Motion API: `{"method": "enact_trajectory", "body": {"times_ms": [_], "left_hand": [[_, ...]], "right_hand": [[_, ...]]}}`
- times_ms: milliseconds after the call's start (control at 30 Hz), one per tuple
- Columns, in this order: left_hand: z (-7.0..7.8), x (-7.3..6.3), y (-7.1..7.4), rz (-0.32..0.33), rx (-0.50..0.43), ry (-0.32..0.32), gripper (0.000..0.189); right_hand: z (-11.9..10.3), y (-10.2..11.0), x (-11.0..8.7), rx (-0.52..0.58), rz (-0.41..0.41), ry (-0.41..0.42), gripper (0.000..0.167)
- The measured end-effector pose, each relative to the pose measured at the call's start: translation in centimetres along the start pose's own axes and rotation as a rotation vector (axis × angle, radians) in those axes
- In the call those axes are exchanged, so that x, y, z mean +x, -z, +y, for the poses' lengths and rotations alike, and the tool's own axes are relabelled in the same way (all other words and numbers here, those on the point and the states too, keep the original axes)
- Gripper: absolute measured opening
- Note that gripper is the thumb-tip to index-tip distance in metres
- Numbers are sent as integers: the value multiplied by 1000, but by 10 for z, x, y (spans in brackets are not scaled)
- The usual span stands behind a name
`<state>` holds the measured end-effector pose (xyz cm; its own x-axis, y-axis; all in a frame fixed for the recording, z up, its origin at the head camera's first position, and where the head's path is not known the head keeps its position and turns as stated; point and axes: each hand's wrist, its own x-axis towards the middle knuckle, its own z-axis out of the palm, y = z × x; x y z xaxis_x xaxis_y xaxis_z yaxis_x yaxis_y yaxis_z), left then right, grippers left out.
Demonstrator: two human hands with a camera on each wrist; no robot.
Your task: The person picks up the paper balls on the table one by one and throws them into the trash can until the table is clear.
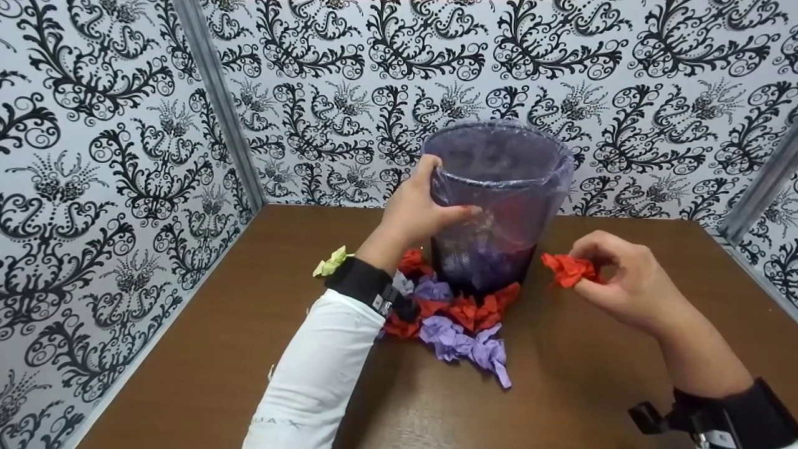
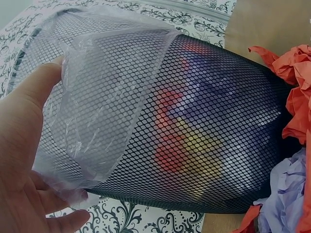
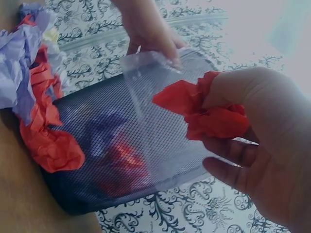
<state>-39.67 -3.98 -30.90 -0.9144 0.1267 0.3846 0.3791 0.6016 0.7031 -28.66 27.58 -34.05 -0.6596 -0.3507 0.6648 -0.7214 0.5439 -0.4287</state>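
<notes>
A black mesh wastebasket [image 1: 486, 249], its rim wrapped in a clear plastic liner [image 2: 107, 97], stands on the table. My left hand [image 1: 414, 206] grips it just below the rim on the left side, thumb spread over the liner. Crumpled red, yellow, purple and white paper shows through the mesh [image 2: 194, 136]. Right of the wastebasket, my right hand [image 1: 629, 280] pinches a crumpled red paper [image 3: 209, 111] between thumb and fingers, apart from the basket and lower than its rim.
Crumpled red papers [image 1: 467, 312] and purple papers [image 1: 461, 343] lie heaped around the front of the wastebasket's base on the brown table [image 1: 580, 386]. A yellow-green crumpled paper [image 1: 330, 262] lies left of my left wrist. Patterned wall panels [image 1: 312, 93] stand behind and at the left.
</notes>
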Motion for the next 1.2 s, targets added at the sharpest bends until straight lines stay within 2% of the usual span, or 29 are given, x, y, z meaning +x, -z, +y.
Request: {"method": "enact_trajectory", "body": {"times_ms": [100, 267, 567, 733, 833, 967, 1067, 1200], "left_hand": [[0, 0, 1, 3, 3, -1, 91], [1, -1, 1, 11, 25, -9, 90], [2, -2, -1, 15, 50, -9, 91], [2, -3, -2, -6, 18, -8, 89], [2, -3, -1, -10, 6, -7, 88], [1, -3, -1, -8, -2, -8, 88], [1, -3, 0, -5, 0, -10, 88], [1, -2, -1, 10, 26, -20, 88]], "right_hand": [[-4, 1, 1, 54, 98, 10, 35], [-12, 6, 1, 159, 197, 100, 38], [-26, 15, 5, 276, 262, 201, 40], [-27, 26, 21, 386, 265, 247, 37], [-31, 39, 37, 300, 251, 189, 33], [-41, 58, 66, 109, 237, 7, 25], [-48, 71, 92, 46, 207, -112, 24], [-56, 85, 125, -49, 129, -200, 21]]}}
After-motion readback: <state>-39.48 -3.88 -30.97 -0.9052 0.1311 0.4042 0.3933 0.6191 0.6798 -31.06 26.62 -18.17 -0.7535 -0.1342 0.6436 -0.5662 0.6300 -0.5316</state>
